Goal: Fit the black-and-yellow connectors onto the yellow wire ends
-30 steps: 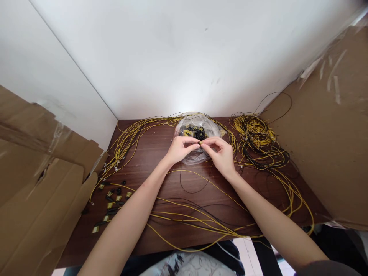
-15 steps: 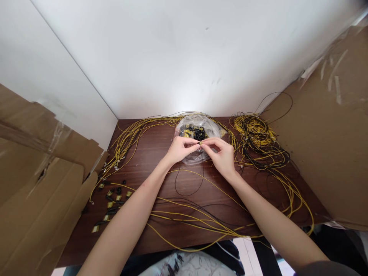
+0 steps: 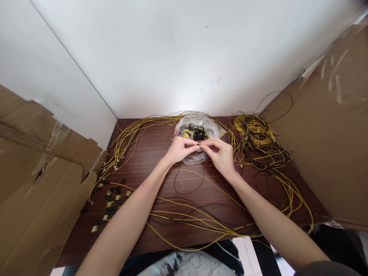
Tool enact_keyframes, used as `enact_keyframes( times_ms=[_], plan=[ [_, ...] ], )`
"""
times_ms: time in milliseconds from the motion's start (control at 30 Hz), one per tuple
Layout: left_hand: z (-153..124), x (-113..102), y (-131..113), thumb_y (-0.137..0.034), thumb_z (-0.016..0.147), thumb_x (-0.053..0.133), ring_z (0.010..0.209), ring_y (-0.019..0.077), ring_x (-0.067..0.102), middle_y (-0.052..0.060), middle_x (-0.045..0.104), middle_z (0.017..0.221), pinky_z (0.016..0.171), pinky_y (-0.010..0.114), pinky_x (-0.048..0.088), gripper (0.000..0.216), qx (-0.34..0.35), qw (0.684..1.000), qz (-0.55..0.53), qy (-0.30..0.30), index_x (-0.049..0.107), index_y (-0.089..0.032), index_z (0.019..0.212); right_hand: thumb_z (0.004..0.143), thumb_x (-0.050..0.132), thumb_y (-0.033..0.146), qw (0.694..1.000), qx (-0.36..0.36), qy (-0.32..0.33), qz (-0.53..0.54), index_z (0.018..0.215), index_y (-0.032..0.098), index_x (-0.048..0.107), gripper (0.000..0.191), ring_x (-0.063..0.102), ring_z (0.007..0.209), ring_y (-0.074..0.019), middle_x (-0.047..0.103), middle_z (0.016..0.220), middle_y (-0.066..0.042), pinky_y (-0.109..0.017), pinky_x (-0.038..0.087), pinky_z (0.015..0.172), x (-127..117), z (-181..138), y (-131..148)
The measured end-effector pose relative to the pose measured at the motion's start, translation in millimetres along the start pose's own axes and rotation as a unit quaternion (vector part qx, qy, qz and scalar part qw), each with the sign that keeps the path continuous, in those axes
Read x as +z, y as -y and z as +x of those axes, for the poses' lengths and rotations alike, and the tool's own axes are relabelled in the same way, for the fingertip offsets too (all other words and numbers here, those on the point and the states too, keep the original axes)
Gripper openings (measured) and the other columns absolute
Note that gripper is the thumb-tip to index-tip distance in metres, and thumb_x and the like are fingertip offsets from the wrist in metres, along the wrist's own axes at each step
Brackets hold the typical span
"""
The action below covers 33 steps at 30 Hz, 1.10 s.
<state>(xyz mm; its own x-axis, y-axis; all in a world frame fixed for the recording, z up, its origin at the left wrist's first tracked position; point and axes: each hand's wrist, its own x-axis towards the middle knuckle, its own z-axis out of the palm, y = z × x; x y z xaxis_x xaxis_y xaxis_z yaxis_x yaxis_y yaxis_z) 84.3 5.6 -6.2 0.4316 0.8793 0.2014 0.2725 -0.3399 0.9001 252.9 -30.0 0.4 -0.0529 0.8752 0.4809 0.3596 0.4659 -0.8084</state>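
My left hand [image 3: 179, 150] and my right hand [image 3: 220, 154] meet fingertip to fingertip at the near side of the clear plastic bag [image 3: 214, 124]. Between their pinched thumbs and forefingers is a small black-and-yellow piece [image 3: 199, 144]; the left holds its dark end, the right its yellowish end. The fingers cover most of it. A thin dark wire [image 3: 188, 194] hangs in a loop below the hands, its ends partly hidden by them. Inside the open bag lie loose black pieces [image 3: 200, 132] and yellow pieces [image 3: 187, 133].
Several black pieces with yellow tabs [image 3: 109, 204] lie by my left forearm. Long yellow wires [image 3: 198, 219] run across the front of the brown table [image 3: 143, 147]. A tangled wire coil [image 3: 255, 130] sits at the right. Cardboard walls [image 3: 324, 153] flank both sides.
Both hands stay in nearly the same place, still pinching the small piece, with only slight finger movement. The dark wire loop has shifted a little.
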Motion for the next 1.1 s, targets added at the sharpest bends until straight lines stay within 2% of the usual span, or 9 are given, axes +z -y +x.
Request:
enact_keyframes(
  times_ms=[433,600,767,933,1100],
  plan=[
    [2.2,-1.5,-1.4,-0.029,0.075,0.061,0.069,0.0166,0.065,0.006,0.072,0.074,0.067,0.023,0.048,0.022,-0.024,1.000,-0.011,0.017,0.073,-0.010,0.074,0.080,0.061,0.019,0.998,-0.047,0.013,-0.050,0.070,0.019,0.067,0.011,0.064,0.077,-0.0164,0.067,0.083,-0.005,-0.031,0.050,0.074,3.2,-2.5,-2.5],
    [4.4,-1.7,0.4,-0.030,0.073,0.063,0.071,0.0181,0.066,0.008,0.073,0.080,0.066,0.024,0.049,0.024,-0.032,0.999,-0.039,-0.010,0.074,-0.009,0.079,0.080,0.061,0.017,0.994,-0.078,0.028,-0.065,0.073,0.018,0.067,0.010,0.062,0.077,-0.0162,0.065,0.083,-0.005,-0.031,0.051,0.072,4.4,-4.2,-0.4],
    [4.8,-0.9,3.4,-0.033,0.073,0.064,0.075,0.0199,0.067,0.008,0.073,0.083,0.070,0.026,0.051,0.027,-0.022,0.998,-0.051,-0.019,0.075,-0.010,0.082,0.080,0.061,0.017,0.996,-0.064,0.014,-0.053,0.075,0.020,0.068,0.009,0.064,0.080,-0.0166,0.067,0.084,-0.005,-0.032,0.052,0.075,2.6,-2.5,2.3],
    [3.5,1.2,3.9,-0.034,0.070,0.067,0.079,0.0214,0.067,0.010,0.072,0.090,0.070,0.028,0.052,0.031,-0.029,0.997,-0.058,-0.033,0.074,-0.010,0.089,0.080,0.063,0.024,0.999,-0.022,0.016,-0.025,0.075,0.020,0.068,0.008,0.064,0.078,-0.0169,0.068,0.083,-0.004,-0.030,0.054,0.071,-1.5,0.5,2.6],
    [2.4,1.6,1.8,-0.032,0.071,0.067,0.075,0.0196,0.067,0.010,0.073,0.086,0.068,0.026,0.051,0.028,-0.026,0.998,-0.042,-0.030,0.074,-0.010,0.088,0.079,0.064,0.025,1.000,-0.006,0.014,-0.011,0.073,0.019,0.067,0.008,0.064,0.076,-0.0171,0.068,0.082,-0.004,-0.030,0.054,0.069,-2.3,0.9,0.2]
  ],
)
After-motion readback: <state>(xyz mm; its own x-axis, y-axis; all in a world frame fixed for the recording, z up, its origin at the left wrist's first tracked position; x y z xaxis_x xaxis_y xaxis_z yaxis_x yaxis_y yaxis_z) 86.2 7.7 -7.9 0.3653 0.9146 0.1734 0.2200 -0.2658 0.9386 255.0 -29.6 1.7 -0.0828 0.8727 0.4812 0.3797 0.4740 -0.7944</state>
